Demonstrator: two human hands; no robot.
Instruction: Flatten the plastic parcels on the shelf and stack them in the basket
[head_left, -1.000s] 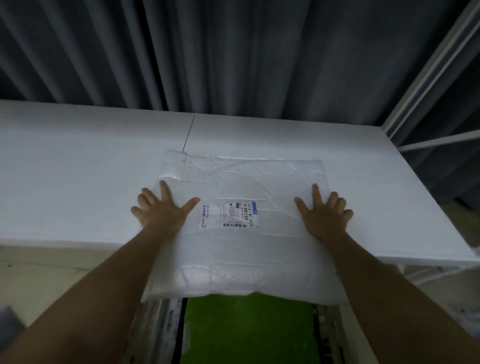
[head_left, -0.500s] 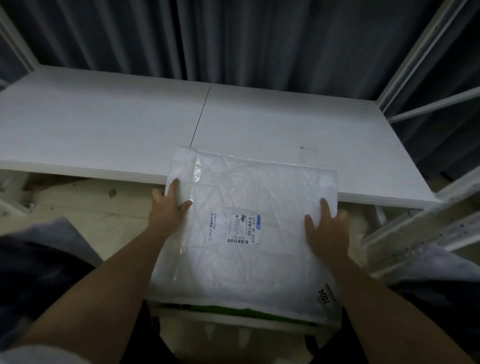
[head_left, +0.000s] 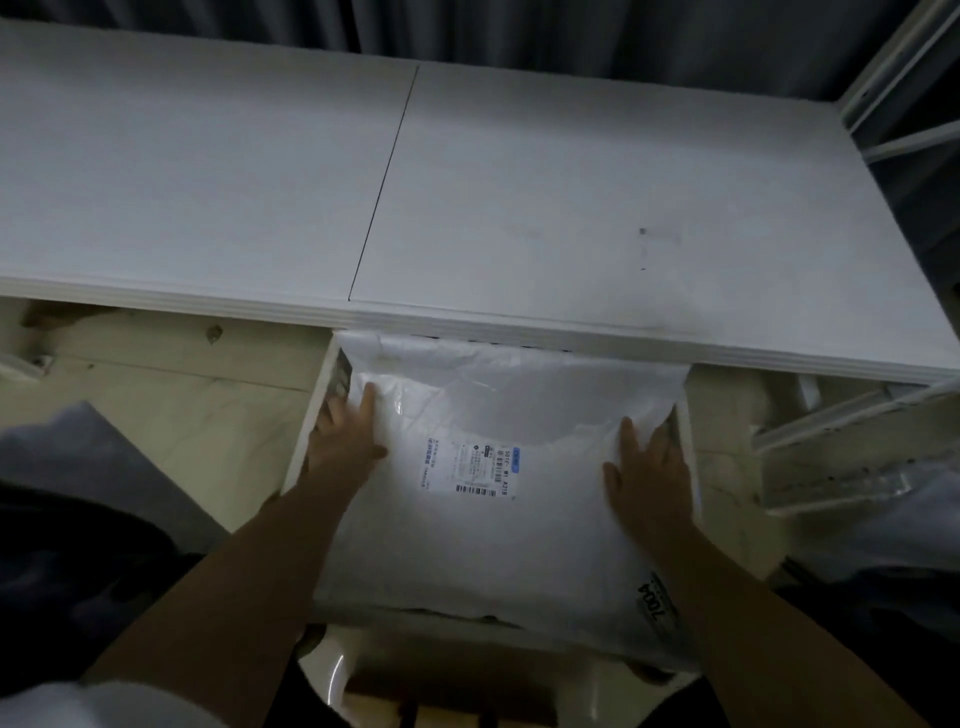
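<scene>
Two hands, the left hand (head_left: 345, 434) and right hand (head_left: 647, 467), press flat with straight fingers on the parcel (head_left: 483, 525). It lies between them, down in the basket (head_left: 311, 415) below the shelf (head_left: 519, 182).

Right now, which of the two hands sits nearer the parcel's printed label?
The left hand. Its thumb side lies close beside the white barcode label on the parcel, while the right hand rests farther off at the parcel's right edge.

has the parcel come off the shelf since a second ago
Yes. The parcel lay mostly on the shelf a second ago; now it sits wholly below and nearer than the shelf's front edge, in the basket, with both hands on it.
</scene>
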